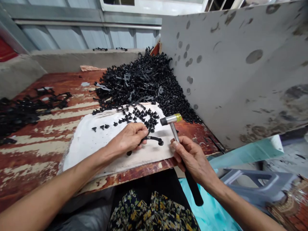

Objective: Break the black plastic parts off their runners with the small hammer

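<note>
A curved black plastic strip point(154, 138) with a round knob at its end is pinched in my left hand point(131, 136), low over the white cloth pad point(84, 144). My right hand point(190, 154) is wrapped around the shaft of a small mallet point(173, 128). The mallet's metal head has a black face on the left and a yellow face on the right, and its black handle hangs down below the hand. Several small black plugs point(115, 124) stand or lie on the pad, some in a row, others bunched just beyond my left hand.
A big heap of black plastic parts point(134, 77) rises behind the pad against an upright grey board point(228, 70). More black strips point(31, 109) lie at the left of the worn red-brown table point(31, 154). A grey plastic stool point(260, 183) and a turquoise sheet point(211, 211) are at the lower right.
</note>
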A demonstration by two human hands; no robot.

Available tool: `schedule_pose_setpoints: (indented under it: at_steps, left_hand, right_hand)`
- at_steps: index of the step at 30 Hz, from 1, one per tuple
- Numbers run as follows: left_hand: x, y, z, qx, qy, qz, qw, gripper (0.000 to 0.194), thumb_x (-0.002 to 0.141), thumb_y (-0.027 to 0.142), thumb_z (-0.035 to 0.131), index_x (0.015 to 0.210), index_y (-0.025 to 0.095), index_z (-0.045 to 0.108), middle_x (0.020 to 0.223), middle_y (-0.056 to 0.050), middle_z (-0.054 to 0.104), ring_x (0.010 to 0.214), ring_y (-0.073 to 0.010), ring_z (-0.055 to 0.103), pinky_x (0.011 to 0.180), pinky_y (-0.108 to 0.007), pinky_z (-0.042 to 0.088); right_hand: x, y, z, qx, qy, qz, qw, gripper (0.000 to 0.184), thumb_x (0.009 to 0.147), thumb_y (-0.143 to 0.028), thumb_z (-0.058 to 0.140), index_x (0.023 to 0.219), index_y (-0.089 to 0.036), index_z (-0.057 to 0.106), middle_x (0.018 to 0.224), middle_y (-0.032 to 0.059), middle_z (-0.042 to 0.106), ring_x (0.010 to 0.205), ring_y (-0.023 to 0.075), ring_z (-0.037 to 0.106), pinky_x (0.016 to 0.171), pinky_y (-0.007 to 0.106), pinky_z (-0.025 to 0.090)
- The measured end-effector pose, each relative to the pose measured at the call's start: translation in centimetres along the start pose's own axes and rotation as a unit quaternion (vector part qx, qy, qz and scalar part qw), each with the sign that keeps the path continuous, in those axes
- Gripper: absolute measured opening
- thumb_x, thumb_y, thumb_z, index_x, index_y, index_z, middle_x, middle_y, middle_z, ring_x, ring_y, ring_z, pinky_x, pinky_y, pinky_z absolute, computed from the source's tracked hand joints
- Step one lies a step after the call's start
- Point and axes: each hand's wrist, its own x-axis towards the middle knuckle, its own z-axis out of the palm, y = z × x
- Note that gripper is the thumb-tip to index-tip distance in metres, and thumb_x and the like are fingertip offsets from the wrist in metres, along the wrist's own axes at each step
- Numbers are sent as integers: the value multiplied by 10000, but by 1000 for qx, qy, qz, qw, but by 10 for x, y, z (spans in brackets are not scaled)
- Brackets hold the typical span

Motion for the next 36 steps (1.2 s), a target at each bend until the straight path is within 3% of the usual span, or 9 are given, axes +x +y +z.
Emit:
schedule_pose_setpoints:
  at_steps: [8,29,36]
  left_hand:
    - [4,4,-2,36,-13,7,999,198,852,231,472,662,177,477,517,52,499,378,-50,381,372,-165,242]
    - [17,-17,0,147,31,148,977,218,813,289,451,619,193,475,505,66,398,462,-80,313,441,-214,234]
    - [16,-11,0,191,50,160,967,238,810,277,433,588,194,463,515,57,381,505,-93,327,478,-225,249]
  right_hand:
    - [8,4,-4,98,2,38,994,411,758,-551,703,730,-202,487,479,-120,409,360,32,283,298,136,256]
    - [8,9,-7,105,-12,41,994,372,781,-514,696,743,-204,493,529,-102,438,369,27,284,287,128,272]
    - [9,10,-7,93,-22,38,995,356,811,-506,664,740,-202,494,494,-111,405,356,26,281,293,130,263]
